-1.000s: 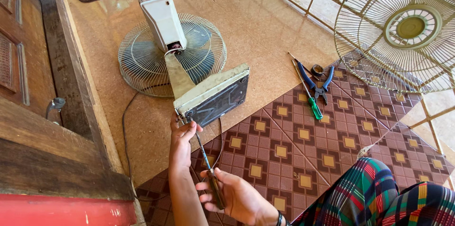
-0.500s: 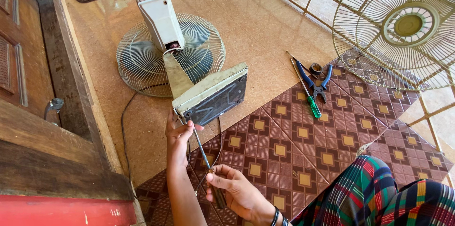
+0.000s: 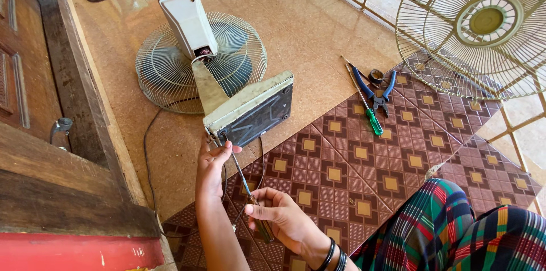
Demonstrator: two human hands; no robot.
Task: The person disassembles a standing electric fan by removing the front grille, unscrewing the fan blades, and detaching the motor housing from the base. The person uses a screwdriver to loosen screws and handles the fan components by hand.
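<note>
A table fan lies face down on the floor, its grille (image 3: 170, 72) flat, its white motor housing (image 3: 186, 18) up and its square base (image 3: 253, 110) tipped toward me. My right hand (image 3: 282, 221) grips the brown handle of a long screwdriver (image 3: 243, 181) whose tip meets the lower left corner of the base. My left hand (image 3: 212, 164) pinches the screwdriver shaft just below that corner, fingers touching the base edge.
A green-handled screwdriver (image 3: 371, 117), blue pliers (image 3: 375, 89) and a small tape roll (image 3: 376, 75) lie on the patterned tiles to the right. A loose fan guard (image 3: 483, 26) rests at top right. A wooden door frame (image 3: 68, 106) borders the left; a dark cord (image 3: 147, 157) trails from the fan.
The view has shifted slightly. My right hand has turned on the screwdriver handle, fingers now wrapped over it. My left hand stays on the shaft at the base corner.
</note>
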